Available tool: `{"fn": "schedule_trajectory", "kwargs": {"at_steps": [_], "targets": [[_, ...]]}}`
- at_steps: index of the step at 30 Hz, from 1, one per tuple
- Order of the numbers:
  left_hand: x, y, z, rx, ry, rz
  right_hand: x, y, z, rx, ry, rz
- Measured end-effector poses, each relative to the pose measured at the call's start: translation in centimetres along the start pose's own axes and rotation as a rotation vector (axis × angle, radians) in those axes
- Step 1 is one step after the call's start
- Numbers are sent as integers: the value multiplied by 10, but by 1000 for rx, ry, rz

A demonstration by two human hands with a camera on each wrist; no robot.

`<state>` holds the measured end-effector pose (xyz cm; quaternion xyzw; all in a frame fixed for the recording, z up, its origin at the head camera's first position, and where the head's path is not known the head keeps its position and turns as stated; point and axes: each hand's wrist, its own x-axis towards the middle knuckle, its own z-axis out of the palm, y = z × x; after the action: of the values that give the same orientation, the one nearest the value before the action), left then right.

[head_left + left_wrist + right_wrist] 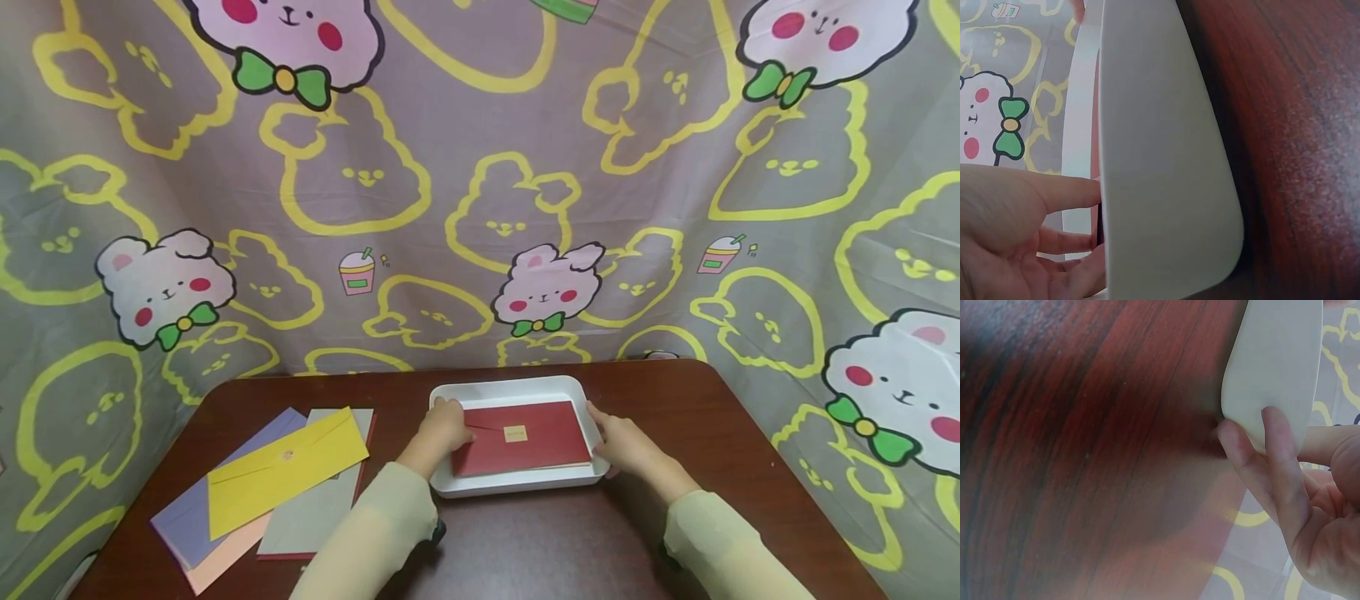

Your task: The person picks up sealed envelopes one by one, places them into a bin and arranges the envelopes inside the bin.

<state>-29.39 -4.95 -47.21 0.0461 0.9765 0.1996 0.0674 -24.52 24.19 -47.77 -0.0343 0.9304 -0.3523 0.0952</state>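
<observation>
head view: white, round-cornered tray (517, 482)

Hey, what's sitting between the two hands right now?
The head view shows the white tray, with the red envelope lying in it, between left hand and right hand.

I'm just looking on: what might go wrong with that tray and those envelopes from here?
The red envelope lies in the white tray and might slide if the tray tips. The left hand is at the envelope's left end and might crease it. The left sleeve passes close to the grey envelope and might brush it.
</observation>
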Motion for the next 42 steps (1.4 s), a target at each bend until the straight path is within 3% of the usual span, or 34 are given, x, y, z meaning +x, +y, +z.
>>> {"fn": "schedule_trajectory", "kwargs": {"at_steps": [11, 20, 29, 39, 42], "targets": [[0, -1, 1, 53, -16, 34, 0, -2, 0, -21, 11, 11], [-8, -1, 2, 30, 22, 26, -2, 0, 4, -16, 29, 3], [-6, -3, -9, -14, 42, 18, -2, -1, 2, -17, 23, 13], [-11, -5, -31, -106, 107, 158, -2, -1, 2, -21, 17, 2], [-15, -6, -39, -153, 121, 171, -3, -2, 2, -21, 16, -2]]}}
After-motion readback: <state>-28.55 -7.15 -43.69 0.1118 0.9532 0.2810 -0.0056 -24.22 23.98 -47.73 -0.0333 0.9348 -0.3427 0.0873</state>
